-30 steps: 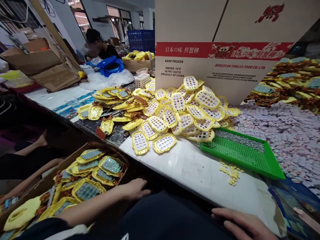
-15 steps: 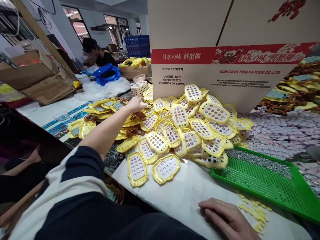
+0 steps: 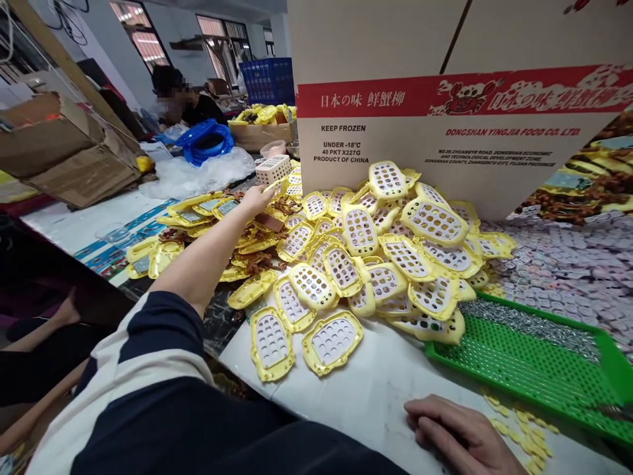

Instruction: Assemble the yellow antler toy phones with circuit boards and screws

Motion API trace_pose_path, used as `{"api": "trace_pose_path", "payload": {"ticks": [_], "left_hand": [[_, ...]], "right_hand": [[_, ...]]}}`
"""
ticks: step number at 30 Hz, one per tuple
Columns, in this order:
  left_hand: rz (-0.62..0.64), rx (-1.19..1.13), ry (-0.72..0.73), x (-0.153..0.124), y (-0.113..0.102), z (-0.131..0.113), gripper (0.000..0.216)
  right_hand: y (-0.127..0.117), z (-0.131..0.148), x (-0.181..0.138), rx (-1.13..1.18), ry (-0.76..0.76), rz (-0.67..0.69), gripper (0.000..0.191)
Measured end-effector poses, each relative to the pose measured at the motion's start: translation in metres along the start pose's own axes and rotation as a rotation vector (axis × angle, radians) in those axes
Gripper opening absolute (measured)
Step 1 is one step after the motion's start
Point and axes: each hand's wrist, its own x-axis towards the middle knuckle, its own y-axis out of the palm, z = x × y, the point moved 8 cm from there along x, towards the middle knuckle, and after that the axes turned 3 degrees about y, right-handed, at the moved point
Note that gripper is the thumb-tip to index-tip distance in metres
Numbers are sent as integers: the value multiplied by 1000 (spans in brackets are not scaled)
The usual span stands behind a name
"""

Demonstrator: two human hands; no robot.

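My left hand (image 3: 256,198) reaches far out over the table and is closed on the edge of a yellow plastic shell (image 3: 271,187) at the back of a heap. The heap holds several yellow shells with brown parts and screens (image 3: 198,211). Closer to me lies a big pile of yellow keypad frames with white hole grids (image 3: 386,251). My right hand (image 3: 459,435) rests flat on the white table top (image 3: 376,396) with fingers stretched out and nothing in it, beside small yellow bits (image 3: 524,429).
A green perforated tray (image 3: 519,376) with small metal parts (image 3: 534,326) sits at the right. A tall printed carton (image 3: 395,66) stands behind the pile. Lilac button pieces (image 3: 558,264) cover the right side. Cardboard boxes (image 3: 64,152), a white basket (image 3: 273,168), a blue coil (image 3: 205,142) and a seated person (image 3: 198,105) are at the back left.
My left hand rose from the box of finished shells by my lap and stretched out to the far heap, closing there. My right hand stayed flat on the table.
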Motion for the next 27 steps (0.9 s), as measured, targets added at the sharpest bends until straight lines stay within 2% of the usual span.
{"api": "trace_pose_path", "payload": {"ticks": [4,10,12,15,19,24,27], "left_hand": [[-47,-109,13,-15,-8,-8,36],[150,-203,80,-36,12,-32,54],[157,-156,81,-33,13,-34,59],[122,-11,25,-20,11,-27,50],[179,139,-52,-7,20,-15,58],[146,178,-52,-8,24,-9,70],[112,143,-64,-13,20,-4,68]], "right_hand": [[0,6,-2,-90,-70,-18,23],[0,11,-4,-125,-159,-46,22],[-1,14,-3,-132,-190,-48,20],[-2,15,-1,-129,-197,-52,20],[-1,12,0,-104,-166,-38,21],[3,7,-1,-68,-103,8,24],[1,12,-1,-74,-143,-12,24]]}}
